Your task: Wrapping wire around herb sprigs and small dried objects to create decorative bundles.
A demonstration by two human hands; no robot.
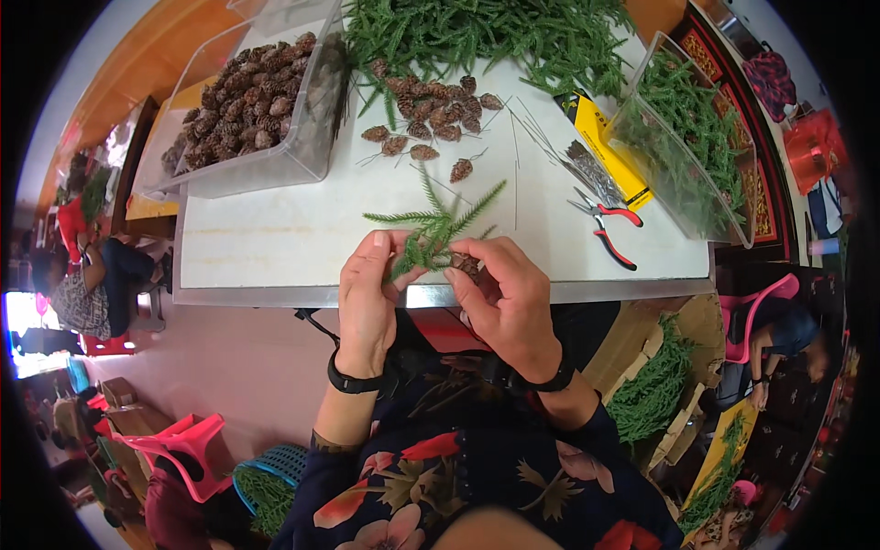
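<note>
Left hand (367, 289): grip pinched on sprig (438, 225); right hand (507, 289): pinched on cone (467, 264) at sprig's five o'clock. Sprig seems light, pliant; cone brittle. Hold sprig's base.

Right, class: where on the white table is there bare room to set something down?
Front left, between the cone bin, left hand and front edge. A smaller patch lies between the right hand and pliers. The back is crowded with greenery and loose cones.
</note>
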